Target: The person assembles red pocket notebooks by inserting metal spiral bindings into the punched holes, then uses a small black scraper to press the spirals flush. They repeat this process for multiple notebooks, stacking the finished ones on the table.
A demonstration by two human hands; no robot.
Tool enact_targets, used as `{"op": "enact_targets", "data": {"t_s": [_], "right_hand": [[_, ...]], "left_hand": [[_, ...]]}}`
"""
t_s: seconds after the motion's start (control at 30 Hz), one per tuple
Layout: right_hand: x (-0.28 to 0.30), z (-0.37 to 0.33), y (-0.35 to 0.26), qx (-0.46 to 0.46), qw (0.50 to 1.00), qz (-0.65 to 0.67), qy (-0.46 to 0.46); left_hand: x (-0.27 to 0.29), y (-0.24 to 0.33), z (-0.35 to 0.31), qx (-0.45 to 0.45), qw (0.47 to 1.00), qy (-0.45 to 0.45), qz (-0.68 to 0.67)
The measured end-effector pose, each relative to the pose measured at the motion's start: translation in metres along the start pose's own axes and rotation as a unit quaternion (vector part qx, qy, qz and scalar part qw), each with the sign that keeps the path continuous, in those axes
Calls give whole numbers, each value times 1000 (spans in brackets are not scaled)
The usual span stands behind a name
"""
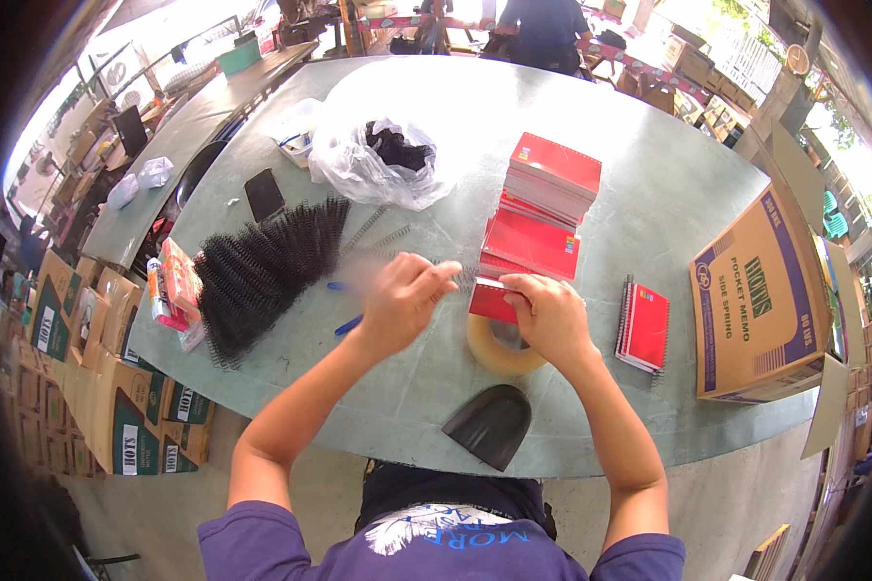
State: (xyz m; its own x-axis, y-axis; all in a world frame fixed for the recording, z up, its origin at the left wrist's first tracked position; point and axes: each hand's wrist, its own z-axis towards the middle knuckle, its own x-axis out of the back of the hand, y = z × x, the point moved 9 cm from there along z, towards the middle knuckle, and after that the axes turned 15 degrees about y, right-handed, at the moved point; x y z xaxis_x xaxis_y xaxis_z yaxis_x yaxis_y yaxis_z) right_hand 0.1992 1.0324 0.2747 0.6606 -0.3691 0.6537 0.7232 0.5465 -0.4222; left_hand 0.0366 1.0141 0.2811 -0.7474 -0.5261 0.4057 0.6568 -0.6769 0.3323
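Between the thumb and fingers of my right hand point(552, 315) is a small red notebook point(491, 299), its top edge facing my left hand. My left hand point(407, 295) is closed in a pinch on a thin black spiral binding coil point(467, 277), which reaches toward the notebook's edge; part of it is blurred. Below the notebook lies a roll of tape point(494, 353), partly covered by my right hand. Blue handles point(349, 325) of a tool show beside my left wrist. Stacked red notebooks point(557, 167) and a nearer red pile point(533, 242) stand just beyond my hands.
Many black coils point(266, 276) spread at the left beside an orange-red package point(179, 276). A phone point(264, 196) and a plastic bag point(373, 165) lie farther back. Spiral-bound red notebooks point(643, 327) and a cardboard box point(761, 300) stand right. A dark rounded piece point(491, 426) lies near.
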Motion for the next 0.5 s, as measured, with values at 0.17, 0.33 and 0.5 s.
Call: {"op": "enact_targets", "data": {"t_s": [0.17, 0.33, 0.5], "right_hand": [[-2, -1, -4, 5, 1000, 0, 12], [0, -6, -6, -17, 1000, -10, -8], [2, -8, -13, -1, 999, 33, 0]], "left_hand": [[-2, 13, -12, 64, 998, 2, 6], [-5, 6, -20, 163, 987, -1, -4], [-3, 5, -21, 167, 985, 15, -30]]}}
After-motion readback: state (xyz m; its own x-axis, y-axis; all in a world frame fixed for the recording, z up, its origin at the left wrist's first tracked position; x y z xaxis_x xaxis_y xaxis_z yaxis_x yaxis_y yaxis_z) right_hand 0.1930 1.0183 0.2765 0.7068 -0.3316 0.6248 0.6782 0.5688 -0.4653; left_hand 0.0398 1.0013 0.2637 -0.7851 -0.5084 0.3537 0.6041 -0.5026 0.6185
